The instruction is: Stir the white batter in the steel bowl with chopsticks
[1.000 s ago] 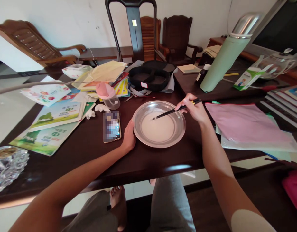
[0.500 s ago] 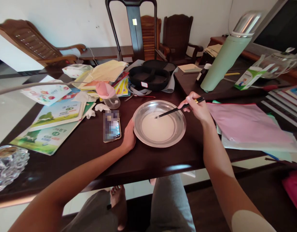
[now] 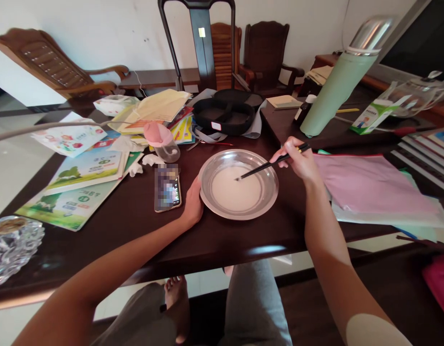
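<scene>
Closed around black chopsticks (image 3: 260, 169), the right hand (image 3: 296, 157) slants them down to its left. At the other grip, the left hand (image 3: 193, 202) rests against the bowl's side; its fingers are partly hidden, so I cannot tell how firmly it holds. Below both grips spreads a dark table (image 3: 222, 240). Right of the chopstick grip lies a pink pouch (image 3: 369, 185). Between the two grips sits the metal bowl (image 3: 271, 187), whitish contents (image 3: 236, 194) under the chopstick tips. Just left of the left hand lies a phone (image 3: 167, 188), with crumpled tissues (image 3: 135, 168) farther off.
</scene>
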The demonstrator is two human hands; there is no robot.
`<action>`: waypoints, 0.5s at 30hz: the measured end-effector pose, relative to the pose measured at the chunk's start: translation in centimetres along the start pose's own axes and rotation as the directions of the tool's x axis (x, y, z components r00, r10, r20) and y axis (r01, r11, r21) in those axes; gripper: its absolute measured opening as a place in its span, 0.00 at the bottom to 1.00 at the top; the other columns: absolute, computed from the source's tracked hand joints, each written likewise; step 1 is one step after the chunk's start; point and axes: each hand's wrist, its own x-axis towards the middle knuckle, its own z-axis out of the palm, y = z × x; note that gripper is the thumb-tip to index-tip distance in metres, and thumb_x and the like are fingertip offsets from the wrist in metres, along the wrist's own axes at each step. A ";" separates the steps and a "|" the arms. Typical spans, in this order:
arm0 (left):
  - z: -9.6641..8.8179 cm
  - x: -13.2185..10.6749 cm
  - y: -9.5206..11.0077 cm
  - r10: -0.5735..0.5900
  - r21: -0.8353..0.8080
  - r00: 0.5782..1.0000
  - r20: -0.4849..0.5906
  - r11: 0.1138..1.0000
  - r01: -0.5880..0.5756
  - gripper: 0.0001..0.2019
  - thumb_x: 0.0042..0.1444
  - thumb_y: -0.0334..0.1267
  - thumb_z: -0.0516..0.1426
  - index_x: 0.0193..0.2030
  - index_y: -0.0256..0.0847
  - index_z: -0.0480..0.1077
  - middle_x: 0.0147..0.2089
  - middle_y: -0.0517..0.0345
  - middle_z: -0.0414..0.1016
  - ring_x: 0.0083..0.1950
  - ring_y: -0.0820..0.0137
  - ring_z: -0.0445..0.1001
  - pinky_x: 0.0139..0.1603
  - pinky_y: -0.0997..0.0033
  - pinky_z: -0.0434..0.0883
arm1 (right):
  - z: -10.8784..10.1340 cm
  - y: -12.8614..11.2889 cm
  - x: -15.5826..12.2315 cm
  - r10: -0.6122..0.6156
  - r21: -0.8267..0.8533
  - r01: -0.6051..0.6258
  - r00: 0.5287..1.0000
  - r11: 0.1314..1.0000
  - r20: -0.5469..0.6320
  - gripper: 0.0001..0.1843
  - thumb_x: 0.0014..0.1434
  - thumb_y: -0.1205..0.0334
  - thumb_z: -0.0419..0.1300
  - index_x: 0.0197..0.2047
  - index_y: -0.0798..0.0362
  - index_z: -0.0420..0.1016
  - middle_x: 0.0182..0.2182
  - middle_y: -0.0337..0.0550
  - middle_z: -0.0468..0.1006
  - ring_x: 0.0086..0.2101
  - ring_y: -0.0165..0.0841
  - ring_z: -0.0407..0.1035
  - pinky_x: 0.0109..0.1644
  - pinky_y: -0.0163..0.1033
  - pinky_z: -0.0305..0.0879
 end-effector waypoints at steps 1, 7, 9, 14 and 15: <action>0.0 0.0 0.1 0.002 0.003 1.000 0.000 1.000 -0.002 0.28 0.78 0.59 0.56 0.74 0.49 0.82 0.84 0.55 0.77 0.89 0.50 0.67 0.95 0.42 0.56 | -0.3 -0.1 -0.1 0.006 0.009 -0.006 1.000 1.000 -0.007 0.40 0.58 0.19 0.76 0.28 0.45 0.68 0.20 0.40 0.83 0.18 0.30 0.65 0.21 0.37 0.58; 0.1 -0.1 0.2 -0.007 0.005 1.000 0.000 1.000 0.007 0.30 0.78 0.61 0.55 0.75 0.49 0.80 0.84 0.54 0.77 0.89 0.49 0.68 0.94 0.42 0.58 | 1.8 -0.2 -0.3 0.097 0.031 -0.104 0.980 0.994 0.171 0.40 0.54 0.18 0.78 0.28 0.44 0.68 0.22 0.40 0.85 0.20 0.33 0.69 0.23 0.40 0.65; 0.1 -0.1 0.1 -0.015 -0.021 1.000 -0.006 1.000 0.015 0.30 0.78 0.62 0.56 0.74 0.50 0.81 0.83 0.54 0.78 0.89 0.48 0.68 0.94 0.39 0.58 | 2.1 -0.1 -0.2 0.072 0.012 -0.074 0.985 0.997 0.156 0.40 0.54 0.18 0.79 0.29 0.44 0.67 0.25 0.41 0.87 0.22 0.34 0.72 0.24 0.41 0.67; 0.0 -0.1 0.2 -0.008 -0.055 1.000 -0.010 0.998 0.008 0.28 0.77 0.59 0.59 0.71 0.44 0.83 0.84 0.50 0.76 0.89 0.46 0.67 0.95 0.41 0.56 | 0.1 -0.3 -0.1 -0.009 -0.021 0.008 0.999 1.000 -0.037 0.39 0.57 0.20 0.78 0.28 0.45 0.68 0.23 0.41 0.86 0.19 0.32 0.68 0.21 0.39 0.61; 0.0 -0.1 0.2 -0.008 -0.049 1.000 -0.007 0.999 0.008 0.28 0.77 0.60 0.59 0.71 0.44 0.83 0.85 0.50 0.75 0.89 0.47 0.67 0.95 0.42 0.56 | -0.2 -0.3 -0.1 -0.007 -0.014 0.007 0.999 1.000 -0.050 0.39 0.58 0.20 0.77 0.27 0.45 0.69 0.22 0.41 0.85 0.18 0.31 0.67 0.20 0.38 0.60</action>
